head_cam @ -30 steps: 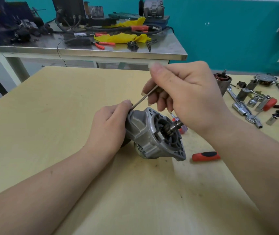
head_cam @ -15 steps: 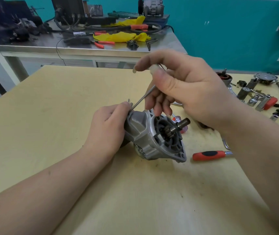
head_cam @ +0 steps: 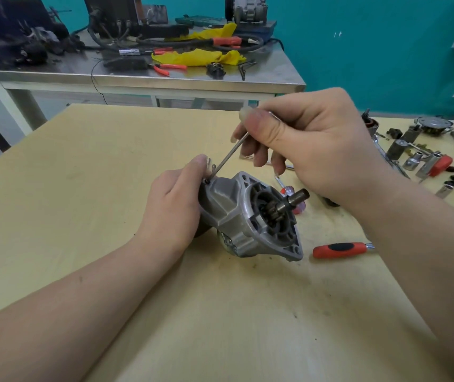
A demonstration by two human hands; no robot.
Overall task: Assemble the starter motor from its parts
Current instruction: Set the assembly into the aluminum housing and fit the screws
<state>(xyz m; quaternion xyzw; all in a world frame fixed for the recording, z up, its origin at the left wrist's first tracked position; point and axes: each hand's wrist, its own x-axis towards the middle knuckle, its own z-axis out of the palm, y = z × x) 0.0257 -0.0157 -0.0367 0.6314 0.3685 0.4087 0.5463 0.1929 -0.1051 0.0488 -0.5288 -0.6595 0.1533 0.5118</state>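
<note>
Head view: a starter motor point(head_cam: 250, 219) lies on its side on a pale wooden table point(head_cam: 82, 188), pinion shaft point(head_cam: 297, 198) pointing right.
Left hand point(head_cam: 176, 205): fingers wrapped round the rear body of the motor, thumb up by the bolt hole, steadying it.
Right hand point(head_cam: 308, 144): thumb and fingers pinched round the top of a long thin bolt point(head_cam: 228, 155), its lower end at the hole on the housing's upper edge.
Step in hand: apparently feeding or turning the through bolt into the housing.
Doing it well: keep the bolt in line with the hole, twist lightly by fingertip until the thread catches, and hold the motor still.
Close by: a red-handled tool point(head_cam: 340, 249) lies just right of the flange; loose parts point(head_cam: 424, 155) sit far right.
</note>
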